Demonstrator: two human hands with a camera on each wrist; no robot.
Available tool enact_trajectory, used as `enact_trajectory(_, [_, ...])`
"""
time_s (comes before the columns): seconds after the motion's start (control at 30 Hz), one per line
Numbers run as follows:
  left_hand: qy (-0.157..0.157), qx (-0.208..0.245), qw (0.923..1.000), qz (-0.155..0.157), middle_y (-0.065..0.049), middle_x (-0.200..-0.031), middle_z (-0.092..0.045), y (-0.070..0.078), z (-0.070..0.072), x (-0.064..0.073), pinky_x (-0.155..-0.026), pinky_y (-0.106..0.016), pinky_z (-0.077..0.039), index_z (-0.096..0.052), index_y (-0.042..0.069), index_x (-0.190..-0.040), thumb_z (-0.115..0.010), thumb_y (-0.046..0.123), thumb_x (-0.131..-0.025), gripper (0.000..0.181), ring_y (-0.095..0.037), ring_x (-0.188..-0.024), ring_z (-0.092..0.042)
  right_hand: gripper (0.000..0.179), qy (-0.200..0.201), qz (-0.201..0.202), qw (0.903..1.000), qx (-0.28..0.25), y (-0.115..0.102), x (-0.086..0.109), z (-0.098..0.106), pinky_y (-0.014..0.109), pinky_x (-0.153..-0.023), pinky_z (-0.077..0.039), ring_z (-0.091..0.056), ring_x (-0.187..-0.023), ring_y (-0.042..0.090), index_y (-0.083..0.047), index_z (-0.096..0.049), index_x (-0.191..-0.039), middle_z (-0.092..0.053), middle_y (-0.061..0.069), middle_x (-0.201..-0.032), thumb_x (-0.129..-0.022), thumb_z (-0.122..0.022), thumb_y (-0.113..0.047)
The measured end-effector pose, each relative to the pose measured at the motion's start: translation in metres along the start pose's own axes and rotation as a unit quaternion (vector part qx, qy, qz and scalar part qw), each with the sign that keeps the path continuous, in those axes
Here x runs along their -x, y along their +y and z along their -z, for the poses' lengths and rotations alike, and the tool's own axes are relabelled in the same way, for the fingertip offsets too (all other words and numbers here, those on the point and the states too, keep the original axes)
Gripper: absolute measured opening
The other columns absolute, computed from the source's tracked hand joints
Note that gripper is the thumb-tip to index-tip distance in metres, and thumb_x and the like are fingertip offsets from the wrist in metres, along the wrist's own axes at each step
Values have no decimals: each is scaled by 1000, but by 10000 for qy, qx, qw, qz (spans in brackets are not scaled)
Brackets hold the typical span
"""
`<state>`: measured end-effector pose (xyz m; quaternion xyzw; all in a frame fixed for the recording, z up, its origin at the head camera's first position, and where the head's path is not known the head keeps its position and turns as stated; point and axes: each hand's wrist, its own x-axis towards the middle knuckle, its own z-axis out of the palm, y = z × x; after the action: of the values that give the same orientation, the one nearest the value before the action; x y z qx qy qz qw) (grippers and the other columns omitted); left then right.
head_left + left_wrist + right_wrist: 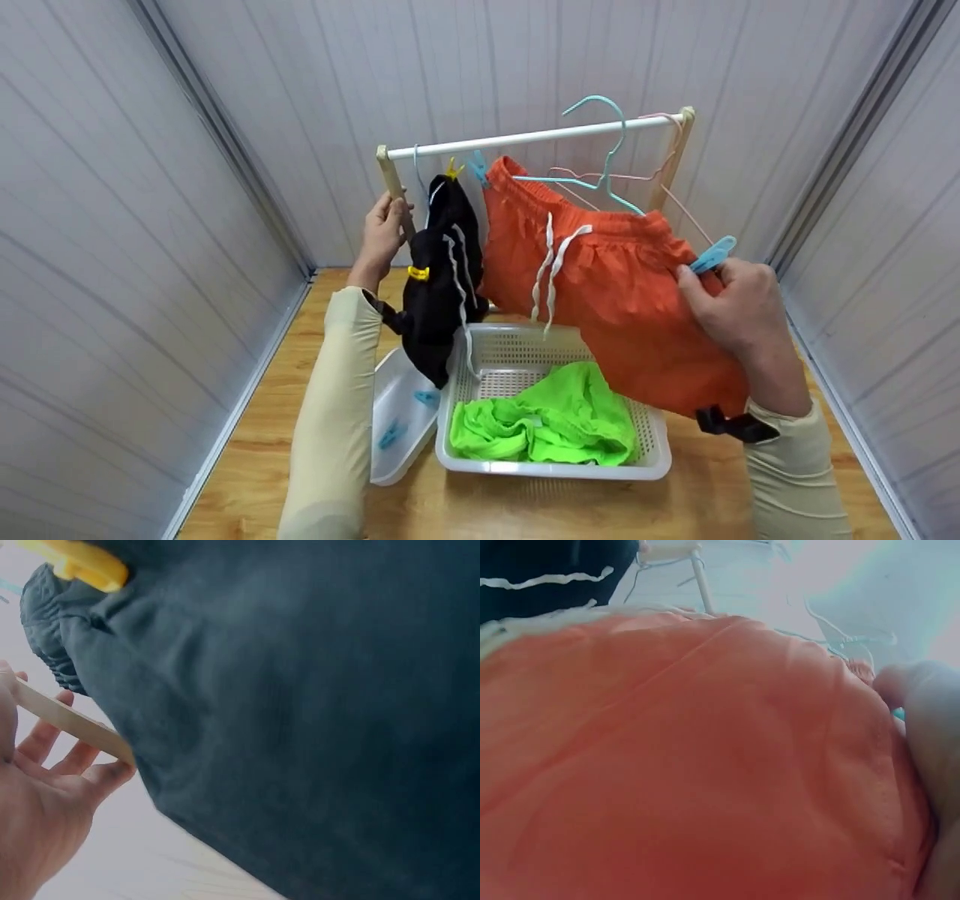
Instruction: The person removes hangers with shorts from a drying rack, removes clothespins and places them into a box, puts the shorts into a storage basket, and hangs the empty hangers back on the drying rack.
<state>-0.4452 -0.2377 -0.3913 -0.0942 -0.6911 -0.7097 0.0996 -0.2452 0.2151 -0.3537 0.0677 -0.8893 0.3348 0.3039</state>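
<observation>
Around a wooden rack post the left hand is curled; well apart, the right hand pinches orange drawstring shorts beside a blue clothespin. Turquoise hanger wire enters their waistband; black shorts hang alongside, near a white basket.

Soft, even light fills the head view, laying a pale sheen on the glossy wood-grained floor below the left hand and right hand. Above the left hand, a yellow plastic clip is blurred in the hazy wrist view; above the right hand, white glare spreads, and the orange cloth shorts look soft.
</observation>
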Motion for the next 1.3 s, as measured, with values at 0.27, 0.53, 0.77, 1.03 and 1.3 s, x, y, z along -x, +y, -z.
enact_trajectory(0.27, [657, -669, 9955, 143, -20, -132, -47, 41, 10, 32, -93, -39, -43, -44, 0, -140, -44, 10, -103, 38, -28, -112, -50, 33, 90, 891, 9951, -423, 11, -6, 8, 18, -41, -30, -38, -46, 11, -10, -52, -59, -38, -2, -54, -85, -72, -17])
enact_trajectory(0.53, [643, -742, 9898, -1032, -9, -106, -58, 68, 14, 72, -82, -33, -45, -59, -2, -113, -50, 9, -101, 19, -28, -99, -58, 34, 132, 1426, 9852, -937, 26, -10, 18, 18, -39, -24, -33, -47, 2, -12, -50, -56, -36, -5, -54, -79, -74, -5])
enact_trajectory(0.77, [-445, -1054, 9854, -1260, -13, -103, -61, 91, 5, 124, -80, -36, -48, -59, -11, -109, -50, 7, -101, 21, -30, -95, -62, 30, 389, 1938, 9725, -1230, 28, -11, 21, 14, -42, -26, -32, -50, -6, -7, -50, -54, -37, 0, -51, -72, -72, 2])
enact_trajectory(1.03, [-1053, -1035, 9765, -1568, -22, -95, -62, 77, -2, 156, -73, -28, -48, -61, -12, -103, -52, -3, -98, 14, -22, -85, -62, 31, 1673, 2195, 9563, -966, 40, -14, 10, 15, -50, -24, -29, -51, 5, -7, -45, -54, -34, -4, -54, -75, -63, -22])
enact_trajectory(1.3, [-982, -908, 9841, -1165, -31, -94, -59, 46, -1, 173, -72, -30, -50, -62, -10, -101, -53, -2, -98, 12, -33, -84, -61, 25, 1974, 1980, 9572, -753, 54, 1, -15, 16, -57, -28, -35, -56, 9, -3, -52, -62, -43, 4, -57, -74, -60, -23])
